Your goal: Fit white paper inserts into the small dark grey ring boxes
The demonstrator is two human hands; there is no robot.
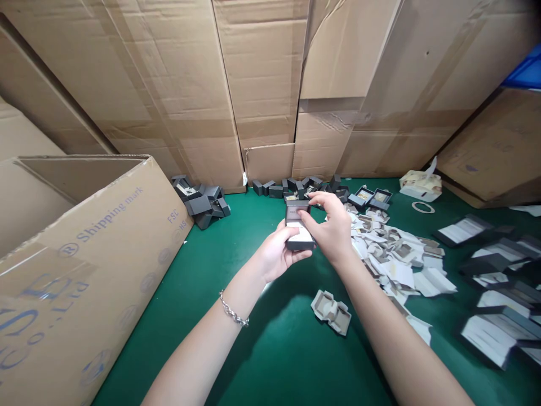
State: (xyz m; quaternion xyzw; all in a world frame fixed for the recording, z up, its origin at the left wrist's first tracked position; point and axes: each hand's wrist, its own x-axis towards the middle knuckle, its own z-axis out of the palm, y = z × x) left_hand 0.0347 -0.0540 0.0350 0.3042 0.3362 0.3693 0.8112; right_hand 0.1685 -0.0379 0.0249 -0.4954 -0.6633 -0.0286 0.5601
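A small black jewelry box [301, 245] with a white insert stands open between my hands, its lid tilted up at the far side. My left hand [275, 256] is closed around its base, with the thumb resting on the white insert. My right hand [333, 228] pinches the raised lid, thumb against the inner face and fingers at the top edge. Below them, a folded grey-white cardboard insert [330, 311] lies on the green table [270, 349].
Several black boxes [203, 204] are heaped at the left, and more boxes [276, 190] line the back. White cardboard scraps [401, 270] pile up at the right, beside open boxes [490, 338]. A large carton [105, 270] stands left; a tissue pack [420, 185] sits back right.
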